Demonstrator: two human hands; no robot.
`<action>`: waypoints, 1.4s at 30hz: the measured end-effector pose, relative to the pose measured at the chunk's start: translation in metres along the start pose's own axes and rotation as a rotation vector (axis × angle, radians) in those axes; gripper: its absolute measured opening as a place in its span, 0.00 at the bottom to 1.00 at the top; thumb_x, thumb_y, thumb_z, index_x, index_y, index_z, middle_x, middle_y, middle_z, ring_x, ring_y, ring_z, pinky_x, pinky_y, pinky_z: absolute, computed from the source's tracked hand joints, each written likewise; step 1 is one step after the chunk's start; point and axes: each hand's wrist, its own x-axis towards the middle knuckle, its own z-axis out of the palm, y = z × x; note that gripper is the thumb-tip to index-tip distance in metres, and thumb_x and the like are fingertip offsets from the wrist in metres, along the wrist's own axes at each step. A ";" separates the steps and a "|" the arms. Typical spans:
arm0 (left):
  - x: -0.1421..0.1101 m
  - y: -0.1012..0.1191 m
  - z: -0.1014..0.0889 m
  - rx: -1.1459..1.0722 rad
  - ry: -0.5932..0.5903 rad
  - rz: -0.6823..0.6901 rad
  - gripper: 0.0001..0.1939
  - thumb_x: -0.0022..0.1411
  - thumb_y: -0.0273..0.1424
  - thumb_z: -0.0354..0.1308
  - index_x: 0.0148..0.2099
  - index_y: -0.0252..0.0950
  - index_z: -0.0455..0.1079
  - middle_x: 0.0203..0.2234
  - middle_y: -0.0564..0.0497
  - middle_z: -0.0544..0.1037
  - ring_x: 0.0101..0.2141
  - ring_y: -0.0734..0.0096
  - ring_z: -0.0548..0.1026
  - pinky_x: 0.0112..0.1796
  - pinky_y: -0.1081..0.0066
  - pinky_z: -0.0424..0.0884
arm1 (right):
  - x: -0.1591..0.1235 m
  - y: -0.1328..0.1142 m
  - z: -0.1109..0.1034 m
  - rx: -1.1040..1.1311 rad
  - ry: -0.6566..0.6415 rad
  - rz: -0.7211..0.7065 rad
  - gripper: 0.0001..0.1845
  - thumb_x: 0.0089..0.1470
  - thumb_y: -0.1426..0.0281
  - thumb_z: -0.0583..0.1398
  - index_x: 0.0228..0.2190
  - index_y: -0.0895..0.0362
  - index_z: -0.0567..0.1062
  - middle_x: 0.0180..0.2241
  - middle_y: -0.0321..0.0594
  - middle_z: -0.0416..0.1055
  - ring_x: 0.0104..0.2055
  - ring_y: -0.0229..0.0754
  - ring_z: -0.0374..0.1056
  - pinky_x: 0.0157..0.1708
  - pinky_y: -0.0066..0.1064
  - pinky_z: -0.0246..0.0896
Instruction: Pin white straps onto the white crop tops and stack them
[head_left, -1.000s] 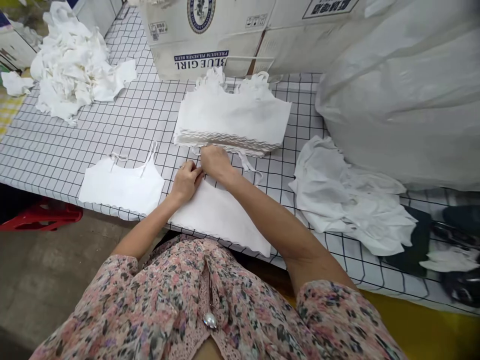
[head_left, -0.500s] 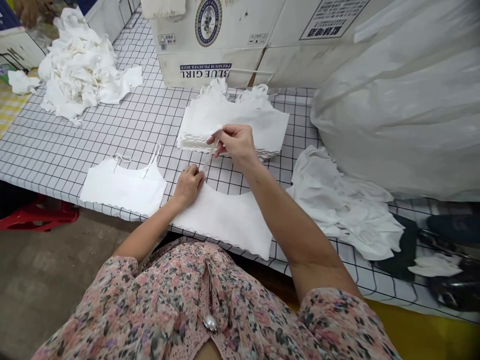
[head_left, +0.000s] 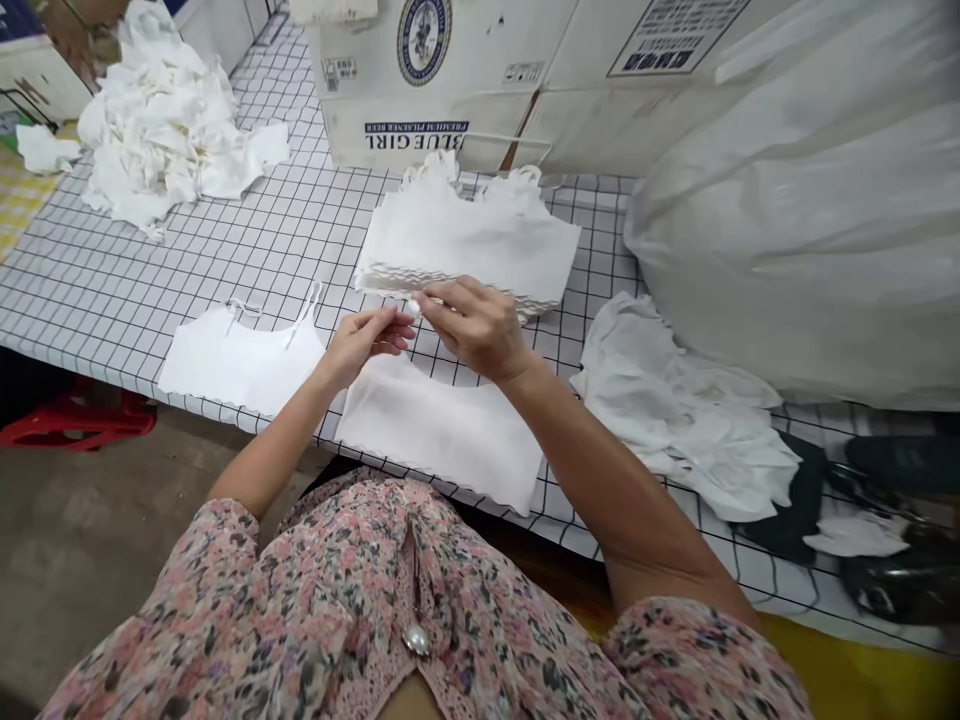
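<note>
A white camisole top [head_left: 450, 435] lies flat at the table's front edge, right before me. Above its left shoulder, my left hand [head_left: 367, 342] has thumb and fingers closed at a small white strap [head_left: 413, 308], which looks bunched up. My right hand [head_left: 480, 325] pinches the same strap from the other side, so the fingertips of both hands nearly meet. Part of the strap is hidden by the fingers. Just behind the hands is a neat stack of white camisole tops [head_left: 472, 235] with looped straps. Another camisole top [head_left: 240, 355] with thin straps lies to the left.
A heap of white garments [head_left: 165, 130] sits far left, and a loose white pile [head_left: 675, 400] lies right. Behind stand a cardboard box [head_left: 427, 100] and a large white plastic bag [head_left: 787, 220]. Dark objects [head_left: 900, 560] lie far right on the checked tablecloth [head_left: 300, 230].
My left hand has lifted off the camisole top and moved up to my right hand. The strap, stretched between the hands before, is now gathered at the fingertips. My right hand has come slightly lower.
</note>
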 end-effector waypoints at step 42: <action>-0.045 -0.051 0.013 1.186 -0.141 0.324 0.08 0.67 0.33 0.71 0.42 0.40 0.74 0.40 0.51 0.79 0.46 0.59 0.72 0.51 0.59 0.60 | -0.085 -0.068 -0.029 0.574 -0.112 0.655 0.07 0.63 0.66 0.65 0.31 0.50 0.81 0.30 0.38 0.78 0.39 0.46 0.72 0.44 0.45 0.69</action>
